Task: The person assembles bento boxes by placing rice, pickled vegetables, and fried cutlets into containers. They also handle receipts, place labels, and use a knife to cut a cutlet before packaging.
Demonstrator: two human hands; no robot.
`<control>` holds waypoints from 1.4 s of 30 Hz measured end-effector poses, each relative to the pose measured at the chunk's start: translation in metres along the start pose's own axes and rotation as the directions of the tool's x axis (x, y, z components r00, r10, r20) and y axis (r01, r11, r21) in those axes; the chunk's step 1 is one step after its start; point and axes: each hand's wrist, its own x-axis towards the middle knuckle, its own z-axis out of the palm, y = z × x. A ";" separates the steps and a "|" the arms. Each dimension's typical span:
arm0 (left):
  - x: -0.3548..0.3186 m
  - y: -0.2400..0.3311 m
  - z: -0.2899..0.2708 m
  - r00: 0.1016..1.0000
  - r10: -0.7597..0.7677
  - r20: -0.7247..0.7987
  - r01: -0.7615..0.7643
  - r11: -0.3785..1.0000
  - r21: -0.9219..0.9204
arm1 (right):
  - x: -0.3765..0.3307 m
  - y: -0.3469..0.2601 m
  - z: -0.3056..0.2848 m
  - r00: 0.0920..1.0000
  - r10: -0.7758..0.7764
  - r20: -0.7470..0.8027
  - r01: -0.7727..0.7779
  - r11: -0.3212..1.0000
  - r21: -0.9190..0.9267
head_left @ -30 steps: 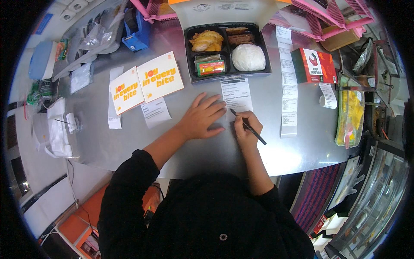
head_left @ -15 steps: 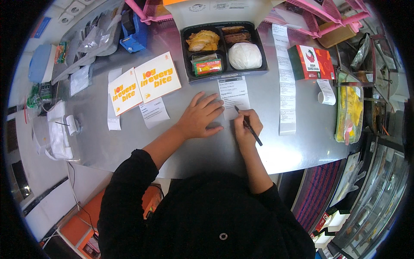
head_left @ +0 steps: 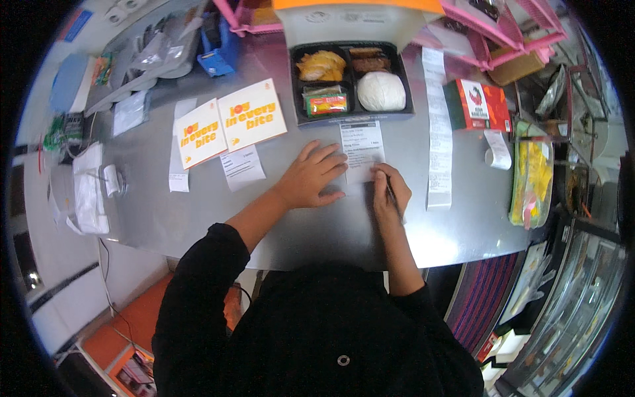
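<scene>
My right hand is closed around a black pen, at the lower right corner of a printed receipt on the metal table. The pen's tip is hidden by my fingers. My left hand lies flat with fingers spread, its fingertips at the receipt's left edge. Just beyond the receipt stands an opened meal box with a black divided tray. In the tray are sliced yellowish meat, browned strips, a white wrapped mound and a green-and-red sachet.
Two white-and-orange cards lie over other receipts on the left. To the right are a long receipt strip, a red box, a small receipt roll and a clear yellow-filled container. Pink baskets stand at the back.
My right hand has shifted slightly right and down the receipt, and the pen now stands more upright. The left hand stays on the receipt's edge. The whole view has shifted a little.
</scene>
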 end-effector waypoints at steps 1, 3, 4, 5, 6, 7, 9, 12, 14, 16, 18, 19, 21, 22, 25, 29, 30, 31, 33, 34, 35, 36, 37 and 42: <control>0.000 0.001 0.000 0.999 -0.022 -0.039 0.022 1.000 -0.014 | 0.008 0.002 -0.007 0.985 -0.137 0.110 0.147 0.985 -0.091; -0.004 0.003 0.003 0.987 -0.047 -0.155 0.036 0.997 -0.071 | 0.027 0.002 -0.015 0.853 -0.390 0.348 0.470 0.863 -0.186; -0.008 -0.001 0.005 0.973 -0.050 -0.225 0.028 0.995 -0.100 | 0.029 0.002 -0.011 0.870 -0.232 0.435 0.372 0.888 -0.271; -0.011 0.001 0.014 0.948 -0.180 -0.262 0.144 0.978 -0.151 | 0.032 0.019 -0.006 0.860 -0.335 0.385 0.420 0.894 -0.159; -0.011 0.012 0.023 0.901 -0.312 -0.301 0.259 0.944 -0.204 | 0.034 0.014 -0.005 0.906 -0.211 0.366 0.296 0.936 -0.192; -0.005 0.030 0.022 0.786 -0.584 -0.204 0.413 0.740 -0.531 | 0.036 0.008 -0.007 0.938 -0.083 0.336 0.165 0.961 -0.224; -0.011 0.050 0.037 0.540 -0.795 0.278 0.367 -0.076 -0.927 | 0.020 0.007 -0.010 0.840 0.282 0.463 -0.325 0.945 0.014; -0.041 0.069 -0.007 0.446 -0.819 0.361 0.219 -0.291 -0.931 | -0.020 -0.016 0.008 0.752 -0.182 0.633 0.202 0.979 0.041; -0.073 0.065 -0.032 0.424 -0.895 0.136 0.358 0.028 -0.933 | -0.018 -0.084 0.032 0.795 -0.388 0.466 0.267 0.914 0.305; -0.120 0.060 -0.075 0.590 -0.803 -0.085 0.476 0.431 -0.766 | -0.009 -0.126 0.075 0.807 -0.303 0.506 -0.029 0.836 0.548; -0.166 0.049 -0.121 0.671 -0.708 -0.222 0.441 0.621 -0.649 | -0.005 -0.158 0.125 0.684 -0.249 0.686 -0.288 0.771 0.568; -0.193 0.039 -0.140 0.614 -0.762 -0.205 0.525 0.589 -0.614 | -0.004 -0.177 0.153 0.583 -0.287 0.760 -0.291 0.800 0.525; -0.241 0.020 -0.183 0.412 -0.888 -0.203 0.678 0.448 -0.583 | -0.012 -0.234 0.214 0.652 -0.363 0.666 -0.131 0.811 0.570; -0.258 0.008 -0.212 0.269 -0.939 -0.213 0.731 0.343 -0.590 | -0.011 -0.259 0.251 0.716 -0.373 0.590 -0.052 0.815 0.577; -0.294 -0.050 -0.279 0.046 -0.822 -0.568 0.742 0.409 -0.532 | 0.012 -0.353 0.350 0.834 -0.411 0.368 0.120 0.785 0.607; -0.323 -0.132 -0.339 -0.047 -0.677 -0.735 0.784 0.431 -0.446 | 0.049 -0.424 0.450 0.800 -0.526 0.288 0.279 0.751 0.598; -0.341 -0.157 -0.328 -0.020 -0.637 -0.771 0.840 0.407 -0.359 | 0.049 -0.415 0.481 0.797 -0.451 0.401 0.081 0.738 0.670; -0.351 -0.185 -0.313 0.015 -0.603 -0.798 0.872 0.398 -0.284 | 0.051 -0.385 0.518 0.773 -0.381 0.507 -0.104 0.713 0.694; -0.364 -0.207 -0.269 -0.059 -0.676 -0.735 0.889 0.299 -0.346 | 0.037 -0.336 0.548 0.706 -0.537 0.463 0.254 0.801 0.542; -0.373 -0.212 -0.259 -0.097 -0.724 -0.682 0.914 0.206 -0.349 | 0.033 -0.336 0.538 0.679 -0.472 0.562 0.279 0.874 0.398; -0.379 -0.217 -0.252 -0.128 -0.767 -0.628 0.932 0.123 -0.340 | 0.035 -0.336 0.527 0.661 -0.387 0.643 0.307 0.921 0.239; -0.386 -0.222 -0.245 -0.156 -0.805 -0.573 0.946 0.044 -0.321 | 0.037 -0.330 0.526 0.595 -0.439 0.673 0.500 0.858 0.119; -0.394 -0.234 -0.231 -0.071 -0.759 -0.648 0.969 0.102 -0.226 | 0.043 -0.320 0.522 0.540 -0.454 0.709 0.661 0.750 -0.023; -0.409 -0.229 -0.240 -0.048 -0.772 -0.633 0.920 0.213 -0.329 | 0.046 -0.298 0.488 0.533 -0.452 0.715 0.689 0.723 -0.057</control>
